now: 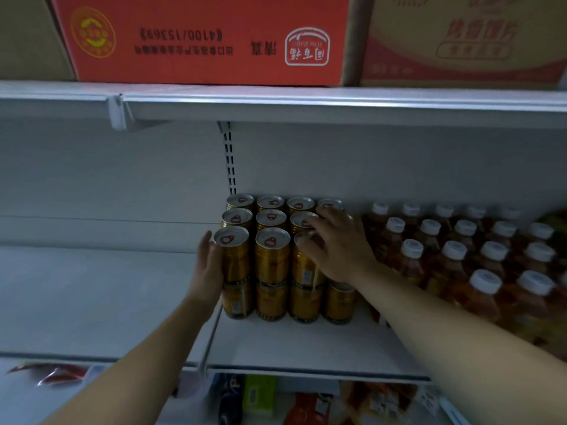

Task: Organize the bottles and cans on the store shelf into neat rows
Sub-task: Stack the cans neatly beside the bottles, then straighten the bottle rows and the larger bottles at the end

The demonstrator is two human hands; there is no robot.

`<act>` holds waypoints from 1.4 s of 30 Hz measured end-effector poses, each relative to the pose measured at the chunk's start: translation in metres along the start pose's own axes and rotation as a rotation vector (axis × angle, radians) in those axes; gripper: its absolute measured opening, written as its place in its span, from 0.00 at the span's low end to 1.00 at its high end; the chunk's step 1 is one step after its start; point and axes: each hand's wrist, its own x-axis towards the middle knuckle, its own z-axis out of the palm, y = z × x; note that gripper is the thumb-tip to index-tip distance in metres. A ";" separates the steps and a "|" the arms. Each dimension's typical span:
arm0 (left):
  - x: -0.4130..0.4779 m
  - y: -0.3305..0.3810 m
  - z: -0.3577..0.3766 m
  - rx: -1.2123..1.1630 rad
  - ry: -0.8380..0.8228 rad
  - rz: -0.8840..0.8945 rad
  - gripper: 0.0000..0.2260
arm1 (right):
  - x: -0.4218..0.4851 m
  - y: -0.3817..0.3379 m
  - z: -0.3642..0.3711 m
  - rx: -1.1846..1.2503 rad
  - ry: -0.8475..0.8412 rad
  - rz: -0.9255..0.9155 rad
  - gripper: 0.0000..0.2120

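Observation:
Gold cans [271, 256] with silver pull-tab lids stand stacked two high in rows on the white shelf [300, 345]. My left hand [208, 265] lies flat against the left side of the front-left upper can [234, 254]. My right hand [337, 243] rests fingers spread on the tops of the upper cans at the right, fingertips over the front can [303, 265]. Amber bottles [451, 262] with white caps stand in rows to the right of the cans, partly hidden by my right forearm.
A red carton [199, 38] and a tan carton [466, 41] sit on the upper shelf. The shelf section [92, 286] left of the cans holds nothing. Packaged goods [260, 394] lie on the shelf below. A slotted upright [230, 161] runs up the back wall.

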 end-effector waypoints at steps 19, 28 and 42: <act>-0.016 0.090 0.052 0.803 -0.107 0.384 0.31 | -0.003 0.080 -0.080 -0.112 -0.063 0.071 0.34; -0.016 0.090 0.176 0.670 -0.536 0.348 0.28 | -0.063 0.158 -0.123 -0.016 -0.045 0.444 0.39; -0.012 0.046 0.293 -0.043 -0.288 -0.273 0.18 | -0.034 0.245 -0.127 -0.096 -0.427 0.240 0.49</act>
